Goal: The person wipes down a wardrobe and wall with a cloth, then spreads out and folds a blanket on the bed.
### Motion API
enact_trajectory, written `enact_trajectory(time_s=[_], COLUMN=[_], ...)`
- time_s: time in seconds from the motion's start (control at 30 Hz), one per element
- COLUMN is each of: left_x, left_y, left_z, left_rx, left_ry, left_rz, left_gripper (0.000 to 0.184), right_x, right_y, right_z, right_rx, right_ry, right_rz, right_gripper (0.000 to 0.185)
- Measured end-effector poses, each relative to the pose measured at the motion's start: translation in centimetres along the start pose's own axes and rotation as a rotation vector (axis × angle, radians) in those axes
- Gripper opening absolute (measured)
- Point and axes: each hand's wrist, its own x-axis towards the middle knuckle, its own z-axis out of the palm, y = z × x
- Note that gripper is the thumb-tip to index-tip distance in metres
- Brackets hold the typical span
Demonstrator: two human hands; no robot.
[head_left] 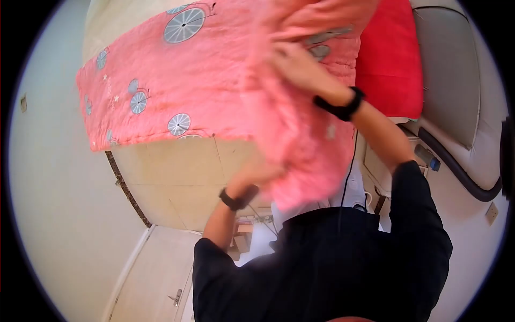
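Observation:
A pink quilt [214, 96] printed with grey bicycles and small stars is spread out in front of me, its right part bunched and folded toward my body. Low on the bunched part, my left hand [262, 170] is closed on the quilt's edge, blurred by motion. Farther up, my right hand [300, 67] grips a fold of the same quilt, fingers curled into the cloth. Black bands circle both wrists. The fingertips of each hand are partly hidden by fabric and blur.
A bright red cloth [389, 64] lies right of the quilt, beside a grey padded seat [448, 70] with a dark curved armrest [461, 169]. A bottle [426, 157] stands near it. Tiled floor [166, 166] shows below the quilt; a door [155, 273] is at lower left.

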Motion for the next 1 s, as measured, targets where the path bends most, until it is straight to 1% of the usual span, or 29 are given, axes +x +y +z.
enact_trajectory(time_s=[0.03, 0.1, 0.13, 0.17, 0.23, 0.27, 0.33, 0.4, 0.47, 0.53, 0.6, 0.63, 0.7, 0.73, 0.77, 0.83, 0.9, 0.97, 1.0], left_x=[0.5, 2.2, 2.6, 3.4, 5.2, 6.0, 7.1, 6.7, 6.3, 5.7, 5.9, 5.9, 3.1, 2.4, 1.2, 0.4, 1.7, 3.1, 3.9], left_y=[-1.4, -10.8, -13.0, -15.7, -20.9, -22.5, -23.5, -22.1, -21.5, -21.1, -17.9, -15.3, -5.6, -3.3, 1.6, 8.0, 13.2, 16.2, 17.3], left_z=[-3.1, -7.2, -7.3, -7.2, -6.2, -5.6, -5.1, -5.1, -5.1, -5.3, -5.2, -5.0, -4.1, -3.9, -3.0, -2.5, -0.6, 1.4, 2.4], left_rx=[0.029, 0.0, -0.091, -0.063, 0.095, 0.176, 0.271, 0.276, 0.271, 0.258, 0.147, 0.087, -0.646, -0.214, -0.242, -0.263, -0.438, -0.586, -0.643], left_ry=[-0.024, 0.086, 0.187, 0.307, 0.56, 0.655, 0.752, 0.766, 0.783, 0.791, 1.029, 1.138, 0.783, 0.73, 0.711, 0.546, 0.519, 0.495, 0.493], left_rz=[-0.219, -0.302, -0.186, -0.151, -0.168, -0.191, -0.223, -0.235, -0.231, -0.209, 0.082, 0.229, 0.432, 0.789, 0.996, 1.235, 1.496, 1.653, 1.679], left_gripper=[0.026, 0.049, 0.043, 0.042, 0.04, 0.039, 0.037, 0.036, 0.035, 0.033, 0.032, 0.031, 0.034, 0.034, 0.033, 0.026, 0.033, 0.037, 0.037], right_x=[1.0, -0.4, -1.8, -3.2, -5.0, -5.6, -7.1, -8.5, -10.0, -11.3, -13.0, -13.6, -13.4, -13.2, -12.6, -11.5, -10.9, -10.9, -11.0], right_y=[1.0, -1.0, -2.7, -4.4, -6.2, -5.7, -4.1, -0.4, 4.5, 10.8, 18.1, 20.3, 21.7, 22.0, 21.9, 20.9, 21.0, 21.0, 20.9], right_z=[3.7, 10.1, 11.7, 12.6, 12.5, 12.1, 10.9, 8.4, 5.7, 3.2, 2.2, 2.1, 3.6, 4.4, 4.8, 5.3, 5.6, 5.5, 5.5], right_rx=[0.024, -0.038, -0.007, 0.019, 0.05, -0.038, -0.212, -0.009, -0.41, -0.613, -0.83, -0.939, -0.996, -1.023, -1.036, -1.042, -1.03, -1.018, -1.012], right_ry=[-0.031, 0.008, -0.094, -0.197, -0.358, -0.307, -0.208, -0.122, 0.078, 0.222, 0.257, 0.273, 0.226, 0.2, 0.186, 0.147, 0.138, 0.142, 0.147], right_rz=[-0.048, -0.245, -0.223, -0.195, -0.158, -0.239, -0.395, 0.145, 0.196, 0.224, 0.219, 0.221, 0.25, 0.263, 0.315, 0.426, 0.46, 0.468, 0.46], right_gripper=[0.023, 0.02, 0.02, 0.02, 0.02, 0.02, 0.02, 0.022, 0.028, 0.041, 0.05, 0.054, 0.059, 0.061, 0.061, 0.061, 0.06, 0.059, 0.059])
